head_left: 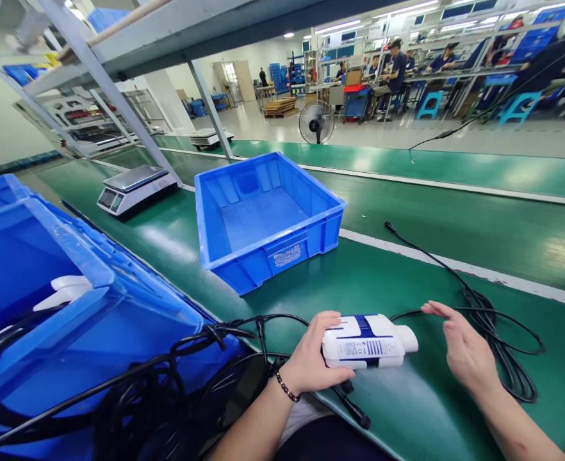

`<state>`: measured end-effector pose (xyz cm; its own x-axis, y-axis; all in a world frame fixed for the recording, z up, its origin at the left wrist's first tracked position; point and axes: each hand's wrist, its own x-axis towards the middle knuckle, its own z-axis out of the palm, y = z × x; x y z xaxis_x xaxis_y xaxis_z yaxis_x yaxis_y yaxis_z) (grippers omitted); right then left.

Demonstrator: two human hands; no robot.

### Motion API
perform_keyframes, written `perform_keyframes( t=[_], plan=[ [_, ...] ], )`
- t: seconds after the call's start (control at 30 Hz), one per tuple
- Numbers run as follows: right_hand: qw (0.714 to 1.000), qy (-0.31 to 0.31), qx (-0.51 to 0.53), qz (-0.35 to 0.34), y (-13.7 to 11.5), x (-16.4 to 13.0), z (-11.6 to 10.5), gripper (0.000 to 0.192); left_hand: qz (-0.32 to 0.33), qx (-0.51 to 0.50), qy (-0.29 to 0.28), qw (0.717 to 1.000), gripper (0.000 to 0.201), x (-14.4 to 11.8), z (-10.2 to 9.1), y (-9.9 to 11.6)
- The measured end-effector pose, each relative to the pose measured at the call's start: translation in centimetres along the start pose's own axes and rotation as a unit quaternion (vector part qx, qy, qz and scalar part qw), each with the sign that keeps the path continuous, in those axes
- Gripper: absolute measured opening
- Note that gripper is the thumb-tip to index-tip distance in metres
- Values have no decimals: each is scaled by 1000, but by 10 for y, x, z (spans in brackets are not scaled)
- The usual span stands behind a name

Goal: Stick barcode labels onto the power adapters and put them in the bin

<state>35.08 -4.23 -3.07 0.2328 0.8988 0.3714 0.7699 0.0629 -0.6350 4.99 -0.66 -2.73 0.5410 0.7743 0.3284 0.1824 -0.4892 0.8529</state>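
Blue plastic is piled up on the far left: a stack of worn, open-topped bins (157,320), with a curved white plastic piece (66,291) lying in one and a messy tangle of thick black cable (133,397) slung across the front. Behind those, a white tabletop scale with a flat grey pan (143,197) is parked on the glossy green work surface (383,275). Next along, a deep rectangular blue plastic crate (244,272) is set at an angle.

Just in front of it, a white, bottle-shaped plastic unit with navy panels (366,342) is gripped at its wide end by the left hand (306,358), fingers and thumb wrapped round it, printed label up. The right hand (469,355) is held open past the narrow neck, nothing visibly grasped; whether the looped black cord (484,314) is touched can't be told.

For handling, the unit is best supported by its body, label kept uncovered, and the cord kept slack so nothing gets tugged.
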Motion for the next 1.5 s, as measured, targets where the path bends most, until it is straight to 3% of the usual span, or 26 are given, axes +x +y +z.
perform_keyframes(
  t=[0.17, 0.3, 0.43, 0.6, 0.9, 1.03, 1.13, 1.23, 1.4, 1.5],
  plan=[
    [996, -56, 69, -5, -11, -5, 6, 41, 6, -4, 0, 1000, 77, 0, 0, -1],
    [987, -127, 77, -58, -17, -7, 7, 41, 13, -4, 0, 1000, 78, 0, 0, -1],
    [971, -197, 57, -118, -17, -11, 6, 56, 52, 2, -1, 999, 81, 0, 1, -3],
    [961, -229, 39, -151, -18, -13, 9, 68, 69, 14, -2, 998, 81, -1, 2, -4],
    [966, -225, 58, -114, -10, -17, 20, 65, 25, 12, 19, 999, 78, 1, 0, -2],
    [964, -243, 90, -64, -8, -20, 25, 68, 2, 100, 11, 995, 78, -1, -5, 16],
    [958, -254, 128, -33, -12, -18, 24, 67, -5, 254, -2, 967, 75, -5, 3, 41],
    [954, -248, 168, -2, -22, -12, 21, 66, 6, 378, -31, 925, 82, -3, 23, 59],
    [955, -223, 187, 58, -44, -3, 25, 61, -13, 524, -28, 851, 76, 25, 48, 57],
    [958, -207, 188, 58, -53, -5, 24, 60, -15, 537, -41, 842, 79, 42, 41, 54]
  ],
)
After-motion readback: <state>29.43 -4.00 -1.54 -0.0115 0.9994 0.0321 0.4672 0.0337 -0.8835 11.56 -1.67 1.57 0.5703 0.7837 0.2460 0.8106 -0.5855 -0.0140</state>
